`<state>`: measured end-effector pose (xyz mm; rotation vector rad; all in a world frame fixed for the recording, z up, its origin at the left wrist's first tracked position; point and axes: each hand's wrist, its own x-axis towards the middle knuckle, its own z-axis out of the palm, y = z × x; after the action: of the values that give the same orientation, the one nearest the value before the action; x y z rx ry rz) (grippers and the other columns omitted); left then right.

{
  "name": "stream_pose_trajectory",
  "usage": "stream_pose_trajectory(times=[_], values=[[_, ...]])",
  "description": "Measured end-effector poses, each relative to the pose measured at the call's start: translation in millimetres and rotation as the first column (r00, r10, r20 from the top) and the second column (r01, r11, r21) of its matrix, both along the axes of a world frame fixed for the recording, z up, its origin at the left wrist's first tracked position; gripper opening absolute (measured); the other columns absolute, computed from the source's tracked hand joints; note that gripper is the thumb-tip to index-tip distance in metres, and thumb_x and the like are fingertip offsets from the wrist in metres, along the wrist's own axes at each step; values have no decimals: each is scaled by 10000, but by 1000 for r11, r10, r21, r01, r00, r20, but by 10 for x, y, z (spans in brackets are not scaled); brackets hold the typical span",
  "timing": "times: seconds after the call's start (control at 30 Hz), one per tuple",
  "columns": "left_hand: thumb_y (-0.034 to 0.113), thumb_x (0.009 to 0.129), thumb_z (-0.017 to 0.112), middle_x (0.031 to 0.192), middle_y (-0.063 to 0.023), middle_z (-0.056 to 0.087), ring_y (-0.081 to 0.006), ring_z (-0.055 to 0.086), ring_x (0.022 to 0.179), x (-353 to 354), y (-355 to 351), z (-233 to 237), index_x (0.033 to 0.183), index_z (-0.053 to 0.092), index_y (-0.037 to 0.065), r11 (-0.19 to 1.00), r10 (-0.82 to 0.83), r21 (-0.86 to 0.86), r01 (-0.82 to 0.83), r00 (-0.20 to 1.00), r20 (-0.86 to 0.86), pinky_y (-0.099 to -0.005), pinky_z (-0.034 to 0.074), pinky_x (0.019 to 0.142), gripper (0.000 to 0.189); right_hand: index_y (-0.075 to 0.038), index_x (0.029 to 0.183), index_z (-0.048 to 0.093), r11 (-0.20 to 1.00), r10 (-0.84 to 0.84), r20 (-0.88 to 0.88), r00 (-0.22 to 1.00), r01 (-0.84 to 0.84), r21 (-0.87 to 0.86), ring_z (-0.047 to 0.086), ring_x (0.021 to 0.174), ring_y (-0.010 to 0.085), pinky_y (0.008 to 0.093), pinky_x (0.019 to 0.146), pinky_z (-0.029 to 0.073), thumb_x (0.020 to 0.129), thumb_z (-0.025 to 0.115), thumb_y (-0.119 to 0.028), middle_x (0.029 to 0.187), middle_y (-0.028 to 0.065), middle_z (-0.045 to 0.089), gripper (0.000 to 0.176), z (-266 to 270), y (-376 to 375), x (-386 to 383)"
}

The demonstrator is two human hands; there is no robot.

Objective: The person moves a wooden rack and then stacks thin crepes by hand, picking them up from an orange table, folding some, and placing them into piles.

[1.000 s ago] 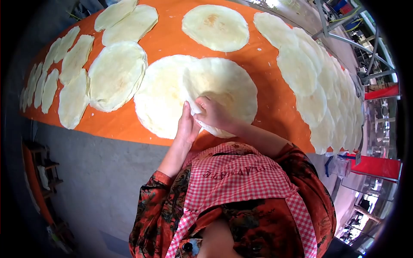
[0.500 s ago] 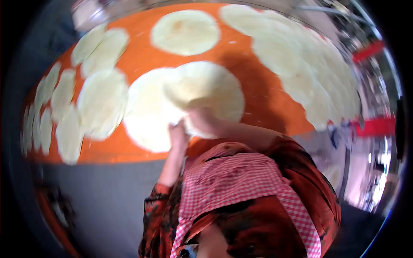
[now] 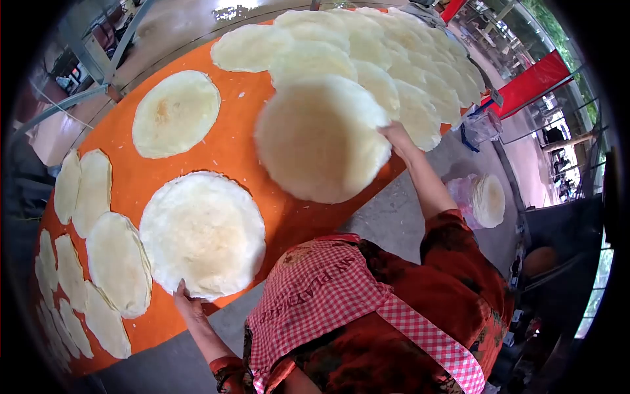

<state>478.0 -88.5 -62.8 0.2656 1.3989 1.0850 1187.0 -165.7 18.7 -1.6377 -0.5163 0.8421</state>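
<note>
My right hand grips the right edge of a large, thin, round flatbread. That flatbread is raised over the orange table, blurred by motion, and a shadow falls across it. At the near left, my left hand pinches the front rim of another pale round flatbread, which lies on the table. The thumb shows at its edge, while the other fingers are mostly hidden. The two flatbreads are apart from each other.
Overlapping flatbreads cover the table's far right side. One lone flatbread lies at the back left, and several more sit along the left. Beyond the right edge, a stack of flatbreads stands low beside pinkish plastic.
My hands were close together at the overlapping flatbreads. Now they are far apart: the right has carried one flatbread up and right, the left is at the other's rim. The view has turned.
</note>
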Motion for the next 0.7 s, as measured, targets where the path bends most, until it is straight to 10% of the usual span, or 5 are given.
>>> stream_pose_trajectory(times=[0.27,0.47,0.53,0.63,0.7], values=[[133,827,607,1265,-160,481,-313,498,1140,118,-14,203,1291,375,-52,997,-55,61,48,990,128,-467,440,941,551,42,917,630,934,111,522,846,90,-345,615,767,242,343,654,476,763,608,-146,786,138,645,244,-211,-250,230],[92,809,595,1198,-117,549,-260,546,1073,220,2,219,1279,422,21,992,-28,122,7,984,176,-382,463,899,506,1,938,640,808,539,828,157,183,-560,632,798,318,404,813,478,757,657,-322,819,205,649,370,-405,-673,2622],[107,801,612,1070,-90,597,-204,615,879,369,-7,456,1230,456,27,982,-25,187,-4,988,153,-266,517,558,463,14,1136,541,684,408,910,-74,685,-251,576,990,367,422,844,459,744,665,-272,1055,238,602,500,674,-143,543],[80,801,605,1044,-71,595,-185,613,834,475,-38,677,1209,462,45,985,-46,171,25,992,119,-241,484,491,434,-19,1262,448,982,183,929,321,-8,-190,524,1109,309,367,925,423,771,678,-304,1183,209,554,613,706,511,-891],[63,803,601,1086,-74,572,-209,601,920,582,11,780,1193,464,53,989,-56,143,39,991,118,-270,534,600,414,-41,1271,408,791,504,703,502,-596,-141,494,1121,307,375,936,403,770,673,-322,1208,193,508,632,727,738,-2338]])
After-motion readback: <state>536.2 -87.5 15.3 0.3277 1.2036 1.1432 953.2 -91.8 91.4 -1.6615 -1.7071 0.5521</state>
